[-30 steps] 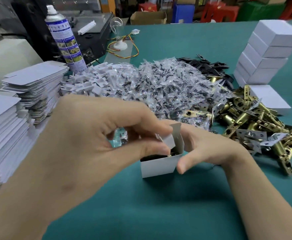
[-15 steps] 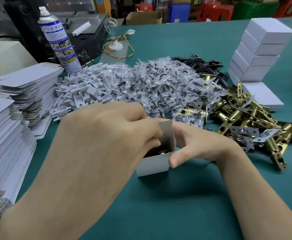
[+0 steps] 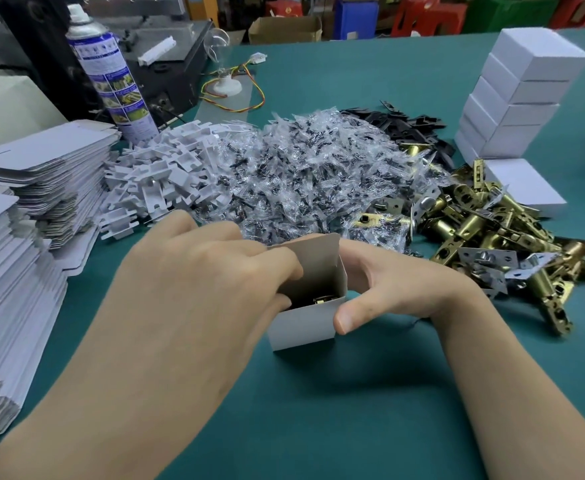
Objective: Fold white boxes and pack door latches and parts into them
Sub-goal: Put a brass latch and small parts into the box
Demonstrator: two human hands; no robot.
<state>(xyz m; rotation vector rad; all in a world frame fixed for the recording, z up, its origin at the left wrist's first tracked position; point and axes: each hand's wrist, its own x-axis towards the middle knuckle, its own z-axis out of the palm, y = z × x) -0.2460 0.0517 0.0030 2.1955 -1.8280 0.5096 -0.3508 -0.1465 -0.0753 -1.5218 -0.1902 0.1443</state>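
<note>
While the white box (image 3: 304,320) is standing open-topped on the green table (image 3: 353,410), near the front & roughly centre, both hands are holding it. The right hand (image 3: 398,289) is gripping the box's right end, thumb pressing the front wall w/ the other fingers going round behind. The left hand (image 3: 194,282) is curling over the left end, fingertips dipping into the opening & thumb lying against the front wall (whether it's pinching anything inside, can't tell). The rear flap is sticking up, tilting slightly, btw the two hands. A brass latch (image 3: 322,299) is glinting inside the box, mostly hidden.

Behind the box, a heap of bagged screws (image 3: 311,181) is spreading across the table's middle, w/ white card inserts (image 3: 159,171) piling up to its left & black plates (image 3: 408,123) lying at its far right. Loose brass latches (image 3: 491,230) are sprawling to the right of the box. Flat box blanks (image 3: 41,174) are sitting stacked at the left edge; closed white boxes (image 3: 519,95) are standing stacked at far right. A spray can (image 3: 111,74) is standing upright behind the inserts.
</note>
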